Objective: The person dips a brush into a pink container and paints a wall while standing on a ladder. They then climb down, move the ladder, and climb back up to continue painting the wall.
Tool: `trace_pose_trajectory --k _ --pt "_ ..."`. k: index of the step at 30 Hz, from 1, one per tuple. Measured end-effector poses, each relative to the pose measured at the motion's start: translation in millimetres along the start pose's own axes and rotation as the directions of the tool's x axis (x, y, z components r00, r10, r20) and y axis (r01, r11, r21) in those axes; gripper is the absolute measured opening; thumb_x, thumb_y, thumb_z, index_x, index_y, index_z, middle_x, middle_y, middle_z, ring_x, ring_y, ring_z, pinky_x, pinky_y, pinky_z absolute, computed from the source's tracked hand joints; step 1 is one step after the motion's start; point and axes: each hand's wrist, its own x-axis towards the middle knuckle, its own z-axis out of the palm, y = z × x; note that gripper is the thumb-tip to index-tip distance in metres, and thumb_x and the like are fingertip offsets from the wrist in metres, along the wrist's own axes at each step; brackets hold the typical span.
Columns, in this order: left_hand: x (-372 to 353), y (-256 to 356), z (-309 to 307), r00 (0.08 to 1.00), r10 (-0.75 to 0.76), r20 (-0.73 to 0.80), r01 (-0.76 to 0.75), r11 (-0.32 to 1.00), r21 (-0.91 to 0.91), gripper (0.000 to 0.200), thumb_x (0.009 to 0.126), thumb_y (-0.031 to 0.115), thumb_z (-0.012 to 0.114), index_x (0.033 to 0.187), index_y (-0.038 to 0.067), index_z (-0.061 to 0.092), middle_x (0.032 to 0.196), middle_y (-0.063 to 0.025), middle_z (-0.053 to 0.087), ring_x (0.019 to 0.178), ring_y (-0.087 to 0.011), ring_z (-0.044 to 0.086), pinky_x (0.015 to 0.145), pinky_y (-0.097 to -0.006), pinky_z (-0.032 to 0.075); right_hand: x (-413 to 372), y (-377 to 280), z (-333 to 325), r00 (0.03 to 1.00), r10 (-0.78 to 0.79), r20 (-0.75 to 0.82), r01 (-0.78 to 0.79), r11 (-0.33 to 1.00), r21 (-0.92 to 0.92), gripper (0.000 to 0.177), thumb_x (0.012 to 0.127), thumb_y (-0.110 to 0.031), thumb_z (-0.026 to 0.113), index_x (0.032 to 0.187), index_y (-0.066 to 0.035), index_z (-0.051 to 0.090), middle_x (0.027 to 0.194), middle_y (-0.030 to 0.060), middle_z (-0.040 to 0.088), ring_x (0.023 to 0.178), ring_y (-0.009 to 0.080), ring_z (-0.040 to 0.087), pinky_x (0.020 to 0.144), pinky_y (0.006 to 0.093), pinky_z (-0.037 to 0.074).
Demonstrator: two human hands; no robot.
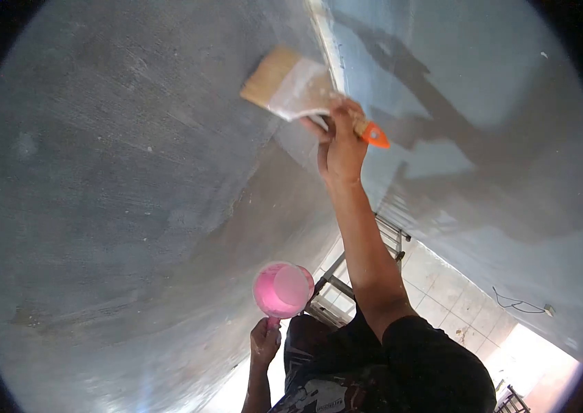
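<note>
Rough grey plaster wall sweeping across the whole left side, darker above a ragged boundary, browner below. Over to the smooth blue-grey wall on the right, with long arm-shaped shadows across it. Down below, pale tiled floor, then black short-sleeved shirt, then grey metal ladder just beside the body.

Up high now, at the plaster wall's upper right edge, near the white-edged corner seam: wide flat paintbrush with tan bristles and orange-tipped handle, blurred, tilted, gripped in the right hand. Bristles on the plaster or just off it, impossible to tell. Lower down, before that wall's lower right part, round pink plastic dipper, held by its handle in the left hand. Far right, thin dark cable near the floor's edge.
</note>
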Motion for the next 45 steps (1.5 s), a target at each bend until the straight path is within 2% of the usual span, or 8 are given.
trace_pose_trajectory --k 7,13,17,21,32,37,39,45 --pt "-3 4 -6 0.999 -0.019 0.039 0.019 1.0 0.017 0.016 0.086 0.012 0.051 0.077 -0.001 0.052 0.059 0.0009 0.045 0.05 -0.0066 0.038 0.045 -0.0247 0.031 -47 47 -112 0.988 0.01 -0.154 -0.072 0.913 -0.401 0.017 0.088 -0.004 0.052 0.105 -0.001 0.054 0.102 0.0086 0.058 0.091 0.0171 0.06 0.074 0.0372 0.059" --pt "1 -5 -5 0.998 0.058 0.001 -0.057 0.991 0.12 0.015 0.085 0.009 0.051 0.075 -0.002 0.05 0.058 -0.0021 0.045 0.051 -0.0087 0.038 0.046 -0.0254 0.032 -22 32 -64 0.998 0.03 -0.054 -0.057 0.778 -0.626 0.019 0.085 -0.007 0.057 0.103 0.0 0.056 0.1 0.008 0.058 0.088 0.014 0.06 0.073 0.0317 0.058" --pt "0 -11 -2 0.999 0.051 -0.009 -0.051 0.998 0.041 0.014 0.085 0.009 0.051 0.075 -0.002 0.051 0.058 -0.0024 0.044 0.051 -0.0088 0.039 0.046 -0.0261 0.032 -11 -21 26 1.0 0.017 0.003 -0.014 0.929 -0.371 0.018 0.086 -0.006 0.056 0.103 -0.001 0.055 0.102 0.009 0.059 0.087 0.0173 0.061 0.073 0.0354 0.058" --pt "0 -8 -2 1.0 0.02 0.019 -0.021 0.998 0.065 0.015 0.085 0.013 0.052 0.079 0.0 0.051 0.058 -0.0002 0.044 0.048 -0.0072 0.038 0.044 -0.024 0.031 6 -13 1 0.998 0.009 0.056 -0.005 0.997 -0.082 0.018 0.086 -0.006 0.054 0.105 -0.002 0.053 0.104 0.0104 0.059 0.09 0.0211 0.061 0.078 0.0403 0.057" --pt "-1 23 3 1.0 0.027 -0.011 -0.025 0.987 0.158 0.014 0.085 0.009 0.05 0.076 -0.001 0.051 0.058 0.0004 0.046 0.049 -0.0069 0.04 0.046 -0.0237 0.032 -29 56 -210 0.923 0.104 -0.369 -0.288 0.825 -0.486 0.023 0.087 -0.012 0.057 0.108 -0.003 0.055 0.103 0.0078 0.059 0.091 0.0155 0.059 0.075 0.0316 0.056" --pt "6 20 -1 0.998 -0.063 0.013 0.061 0.995 0.079 0.014 0.085 0.01 0.051 0.076 0.0 0.051 0.056 0.001 0.045 0.049 -0.0062 0.04 0.044 -0.0233 0.031 15 43 -126 0.965 0.102 -0.242 -0.228 0.782 -0.581 0.02 0.087 -0.01 0.055 0.106 -0.003 0.056 0.098 0.0076 0.06 0.084 0.0154 0.061 0.072 0.0316 0.056" --pt "9 15 -1 1.0 -0.002 0.015 0.001 0.994 0.105 0.013 0.085 0.009 0.051 0.077 0.0 0.051 0.056 0.0007 0.045 0.049 -0.0061 0.04 0.044 -0.0231 0.031 31 15 -75 0.993 -0.014 -0.116 -0.027 0.939 -0.344 0.015 0.087 -0.008 0.054 0.1 -0.002 0.057 0.097 0.0086 0.061 0.084 0.0174 0.062 0.073 0.0347 0.057" --pt "12 23 8 0.998 -0.057 0.04 0.052 0.993 0.109 0.017 0.088 0.018 0.049 0.086 0.002 0.05 0.053 0.0022 0.041 0.039 -0.0054 0.036 0.036 -0.0207 0.026 66 -12 -52 0.993 0.019 0.114 -0.018 1.0 -0.006 0.012 0.087 -0.01 0.057 0.098 -0.005 0.06 0.102 0.0095 0.06 0.089 0.0229 0.063 0.077 0.0398 0.057"
